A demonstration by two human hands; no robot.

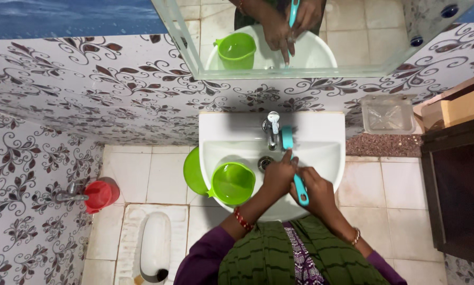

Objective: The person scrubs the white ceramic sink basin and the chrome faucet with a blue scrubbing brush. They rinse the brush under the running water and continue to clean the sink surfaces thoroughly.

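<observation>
Both hands are over a white wall basin (321, 158). My right hand (317, 190) grips the handle of a teal scrubbing brush (295, 163), whose bristled head lies on the basin ledge beside the metal tap (272, 129). My left hand (279, 177) rests on the brush shaft near the drain, fingers curled onto it. A green plastic jug (231, 183) sits inside the basin at its left side. Red bangles circle my left wrist.
A mirror (353, 37) above the basin reflects the hands and jug. A green bucket (193, 171) stands under the basin's left. A squat toilet (155, 245), a red mug (101, 194) under a wall tap, a clear soap dish (388, 113) and a dark wooden door (458, 184) surround it.
</observation>
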